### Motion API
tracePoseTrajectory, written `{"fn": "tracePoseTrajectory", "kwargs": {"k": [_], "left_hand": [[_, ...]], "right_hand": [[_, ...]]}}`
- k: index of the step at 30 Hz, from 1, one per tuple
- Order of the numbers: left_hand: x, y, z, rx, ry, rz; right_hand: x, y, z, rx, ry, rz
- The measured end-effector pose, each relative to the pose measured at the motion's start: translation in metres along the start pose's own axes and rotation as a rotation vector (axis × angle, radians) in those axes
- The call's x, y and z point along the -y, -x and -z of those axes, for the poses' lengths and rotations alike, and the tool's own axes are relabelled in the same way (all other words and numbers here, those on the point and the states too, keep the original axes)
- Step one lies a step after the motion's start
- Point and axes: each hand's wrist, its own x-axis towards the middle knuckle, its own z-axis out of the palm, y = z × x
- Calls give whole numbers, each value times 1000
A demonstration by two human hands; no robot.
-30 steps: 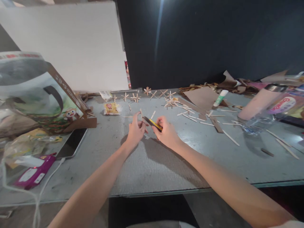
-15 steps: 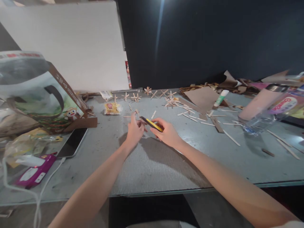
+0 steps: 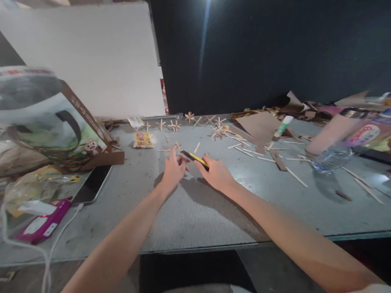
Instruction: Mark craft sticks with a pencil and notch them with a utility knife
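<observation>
Over the middle of the table, my left hand (image 3: pixel 173 167) is closed on a small wooden stick (image 3: pixel 178 145), whose pale end sticks up past the fingertips. My right hand (image 3: pixel 215 171) grips a yellow and black utility knife (image 3: pixel 195 158), its front end pointing left and touching or nearly touching my left fingers. The blade itself is too small to make out. Just beyond the hands lies a short loose stick (image 3: pixel 197 147). Several star shapes made of crossed sticks, such as one star (image 3: pixel 174 125), stand in a row at the back.
Loose sticks (image 3: pixel 244 151), cardboard (image 3: pixel 258 127) and a glue stick (image 3: pixel 283 126) lie right of centre. A pink tumbler (image 3: pixel 336 130) and a clear bottle (image 3: pixel 331 156) are at the right. On the left are a phone (image 3: pixel 93 185), a purple device (image 3: pixel 44 221), a cable and a large bag (image 3: pixel 55 122).
My right thumb and fingers have shifted along the knife, and the stick in my left hand is tilted differently. Both hands stay in nearly the same place.
</observation>
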Motion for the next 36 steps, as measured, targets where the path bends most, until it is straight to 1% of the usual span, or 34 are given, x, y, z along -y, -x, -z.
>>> {"fn": "tracePoseTrajectory", "kwargs": {"k": [4, 8, 12, 16, 19, 22, 25, 29, 32, 36], "left_hand": [[-2, 1, 0, -22, -2, -6], [-4, 1, 0, -26, -25, -14], [-5, 0, -1, 14, -10, 20], [-6, 0, 1, 39, -11, 45], [-5, 0, 5, 65, -72, 17], [-4, 1, 6, 115, -125, -3], [-5, 3, 4, 144, -92, 30], [-6, 5, 1, 141, -12, 60], [-2, 6, 0, 157, 6, 76], [3, 7, -4, 178, -39, 89]], "right_hand": [[2, -1, 3, -6, 29, 36], [2, -2, 4, -2, 9, 47], [2, 1, 4, -31, -62, 51], [1, 4, 3, -77, -169, 104], [1, 3, 6, -73, -200, 107], [1, 0, 13, -35, -218, 90], [4, 0, 15, -5, -225, 73], [10, 3, 6, -49, -211, 66], [9, 1, 9, 8, -210, 49], [2, -9, 26, 137, -205, -21]]}}
